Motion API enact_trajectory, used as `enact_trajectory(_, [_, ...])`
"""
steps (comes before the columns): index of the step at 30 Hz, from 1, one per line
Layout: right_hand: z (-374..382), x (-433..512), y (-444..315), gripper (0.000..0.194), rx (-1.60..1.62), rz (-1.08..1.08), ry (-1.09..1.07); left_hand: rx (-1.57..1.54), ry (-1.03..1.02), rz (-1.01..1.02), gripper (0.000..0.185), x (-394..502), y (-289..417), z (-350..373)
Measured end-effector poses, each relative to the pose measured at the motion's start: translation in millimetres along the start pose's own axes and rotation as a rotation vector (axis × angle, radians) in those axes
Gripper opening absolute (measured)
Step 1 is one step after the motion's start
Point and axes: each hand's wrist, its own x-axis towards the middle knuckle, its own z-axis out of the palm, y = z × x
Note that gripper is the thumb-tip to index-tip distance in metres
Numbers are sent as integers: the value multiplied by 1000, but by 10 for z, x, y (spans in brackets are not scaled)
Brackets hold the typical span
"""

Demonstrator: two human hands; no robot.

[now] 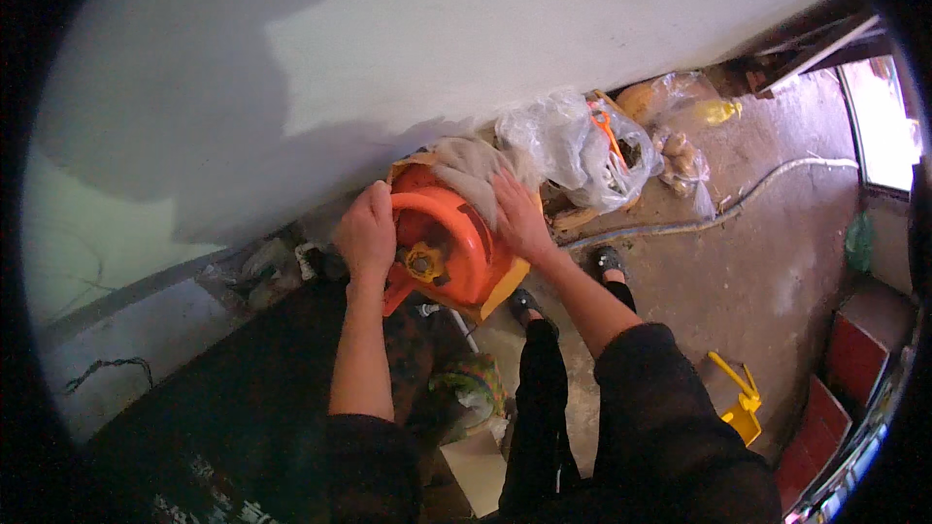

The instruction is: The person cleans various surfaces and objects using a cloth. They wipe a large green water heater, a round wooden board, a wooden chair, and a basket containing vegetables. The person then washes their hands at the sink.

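An orange gas cylinder (470, 262) with a ring-shaped collar and a yellow valve knob (424, 263) stands before me, partly surrounded by yellow-orange cardboard or similar sheet (506, 290). My left hand (368, 233) has its fingers closed on the left side of the collar. On the right, my right hand (520, 218) presses a crumpled beige cloth (473, 167) against the cylinder's upper side, with its fingertips partly on the cloth. The cloth drapes over the far edge of the cylinder. The cylinder's underside is hidden.
Clear plastic bags (542, 135) with mixed contents lie along the white wall (437, 29). A pale hose (655, 231) crosses the floor. At the lower right lies a yellow plastic tool (743, 407) near red panels (815, 437). A patterned bag (484, 378) sits near my feet.
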Motion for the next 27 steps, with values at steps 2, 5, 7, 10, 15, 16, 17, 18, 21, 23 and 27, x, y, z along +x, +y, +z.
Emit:
enact_trajectory(2, [-33, -575, -18, 58, -67, 82, -69, 5, -83, -98, 51, 20, 58, -116])
enact_trajectory(5, [16, -1314, 140, 68, -384, -60, -267, -28, -181, -69, 53, 156, 79, -129])
enact_trajectory(7, [13, -1498, 138, 50, 72, 197, -6, -54, -177, 25, 52, 185, -104, -111])
enact_trajectory(10, [-146, -1820, 458, 41, 915, 696, 267, -145, -192, -133, 52, 174, -117, -106])
enact_trajectory(15, [24, -1459, 1159, 55, 1257, 1102, 181, -249, -174, -157, 52, 191, -107, -74])
enact_trajectory(16, [420, -1310, 1415, 54, 1190, 1101, 235, -310, -191, -114, 51, 223, 82, -44])
enact_trajectory(17, [698, -1134, 1578, 53, 1122, 1102, 276, -281, -202, -35, 51, 272, 125, -9])
enact_trajectory(18, [730, -907, 1495, 51, 1111, 945, 195, -241, -197, 11, 52, 253, 24, -27])
enact_trajectory(21, [72, -129, 816, 46, 939, 567, -50, -258, -165, -91, 52, 107, -105, -108])
enact_trajectory(23, [-21, 264, 710, 45, 581, 235, -90, -278, -157, -130, 52, 125, -39, -83])
enact_trajectory(27, [-102, 1061, 453, 53, 351, -21, -438, -228, -102, -102, 52, 94, -15, -41])
